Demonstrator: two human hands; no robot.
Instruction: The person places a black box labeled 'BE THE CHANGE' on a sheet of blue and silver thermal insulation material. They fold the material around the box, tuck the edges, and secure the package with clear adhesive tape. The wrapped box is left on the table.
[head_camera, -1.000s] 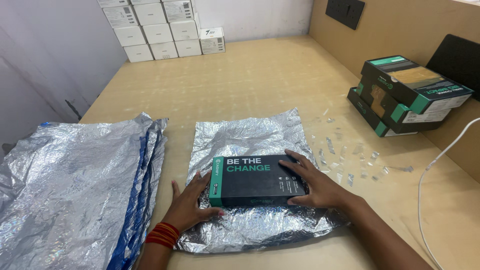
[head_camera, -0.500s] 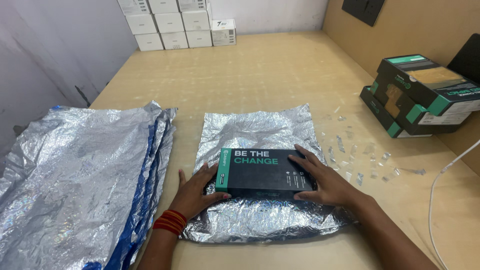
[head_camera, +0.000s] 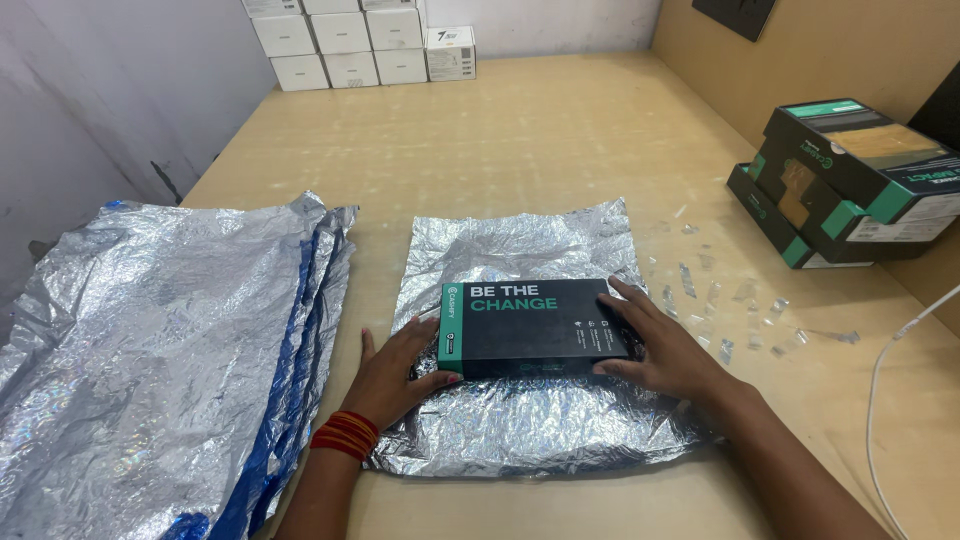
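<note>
A flat black box with a green end (head_camera: 530, 325) lies on a crinkled silver foil sheet (head_camera: 530, 430) spread on the wooden table. My left hand (head_camera: 395, 375) rests on the foil and presses against the box's left, green end. Over on the other side, my right hand (head_camera: 665, 345) lies flat on the box's right end, fingers spread over its top. Red bangles circle my left wrist.
A stack of silver-and-blue foil sheets (head_camera: 160, 350) lies to the left. Black-and-green boxes (head_camera: 850, 180) are piled at the right wall. White boxes (head_camera: 350, 45) stand at the far edge. Clear tape bits (head_camera: 730, 300) and a white cable (head_camera: 890, 370) lie on the right.
The view has shifted slightly. Both hands stay at the box's ends on the foil.
</note>
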